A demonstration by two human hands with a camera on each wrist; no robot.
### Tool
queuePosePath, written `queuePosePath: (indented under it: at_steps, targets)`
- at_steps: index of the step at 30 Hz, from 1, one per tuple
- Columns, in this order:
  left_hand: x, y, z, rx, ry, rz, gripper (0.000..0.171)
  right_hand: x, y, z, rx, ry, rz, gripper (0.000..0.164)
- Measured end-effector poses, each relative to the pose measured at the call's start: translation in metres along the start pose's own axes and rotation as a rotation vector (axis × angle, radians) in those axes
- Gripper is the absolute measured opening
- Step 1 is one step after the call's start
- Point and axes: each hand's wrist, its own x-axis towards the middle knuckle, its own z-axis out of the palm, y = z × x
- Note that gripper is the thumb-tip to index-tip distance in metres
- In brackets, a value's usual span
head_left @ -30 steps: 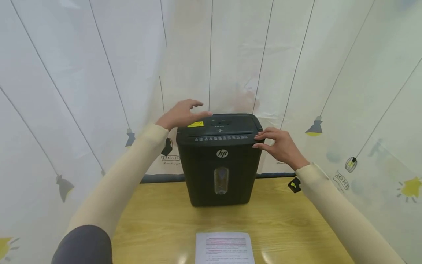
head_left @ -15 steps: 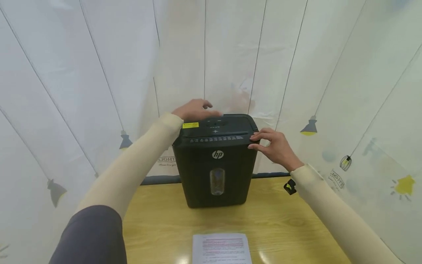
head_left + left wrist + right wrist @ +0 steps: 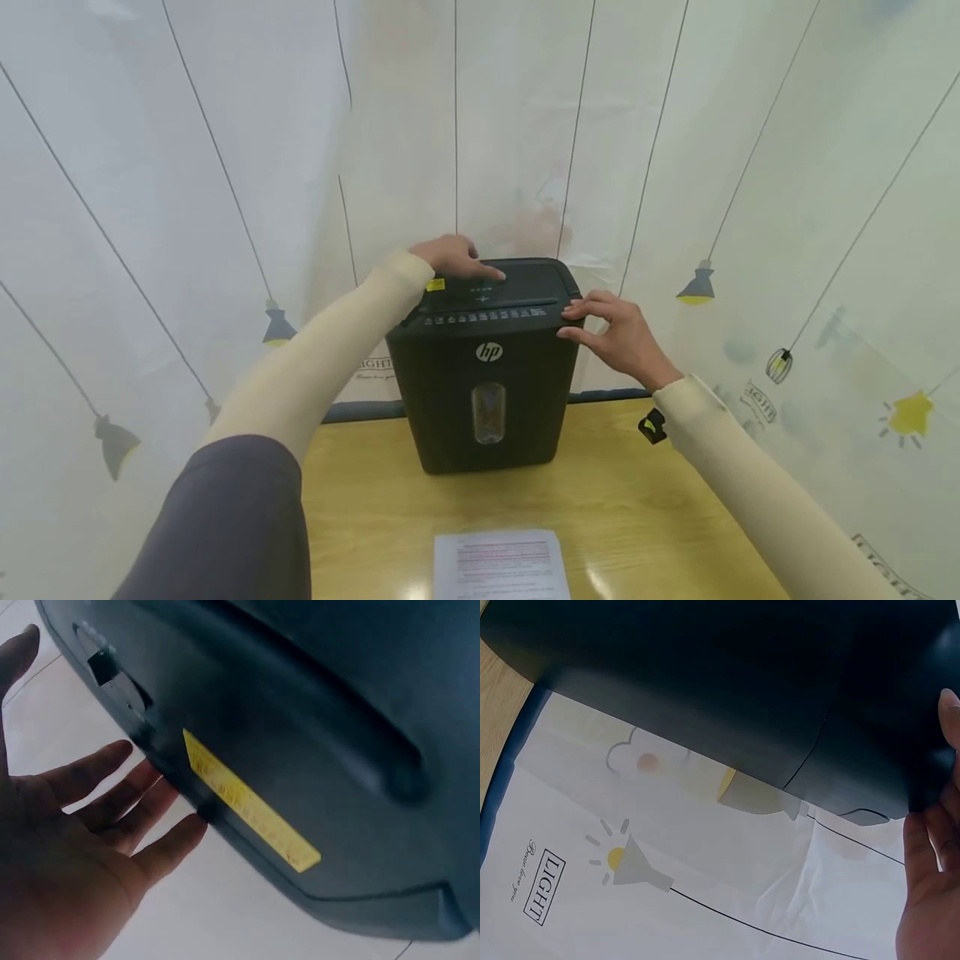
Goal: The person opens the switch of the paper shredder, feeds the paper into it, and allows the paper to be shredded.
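Note:
A black HP paper shredder [image 3: 450, 392] stands upright on the wooden table, a small clear window [image 3: 489, 412] in its front. My left hand [image 3: 453, 257] is over its back left top. In the left wrist view, the fingers of the left hand [image 3: 67, 862] reach the rear edge beside a yellow label [image 3: 251, 810], while the thumb extends near the control switch [image 3: 109, 671]. With thumb in front and fingers on the top and side, my right hand [image 3: 618, 333] grips the shredder's upper right corner. The right wrist view shows those fingers [image 3: 921, 847] against the dark side.
Printed sheets of paper [image 3: 498, 567] lie on the table [image 3: 630, 500] at the near edge, in front of the shredder. A pale curtain [image 3: 510, 125] printed with lamps hangs close behind and on both sides.
My left hand has moved right across the shredder's back top, its thumb now over the control area. The right hand keeps its grip on the corner. The head view has shifted slightly right.

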Motion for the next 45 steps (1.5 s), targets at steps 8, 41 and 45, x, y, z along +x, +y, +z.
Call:
queuePosePath:
  at_steps: [8,41,45]
  targets:
    - [0.009,-0.006,0.004,0.000,0.025,-0.099,0.086,-0.001,-0.003,0.003,0.009,-0.002,0.007,0.027]
    - [0.017,0.006,0.000,-0.042,-0.082,-0.220,0.097,-0.008,-0.009,0.000,-0.016,0.014,-0.001,0.026]
    - [0.017,0.008,-0.001,-0.033,-0.079,-0.216,0.095,-0.008,-0.008,-0.002,-0.018,0.020,-0.011,0.027]
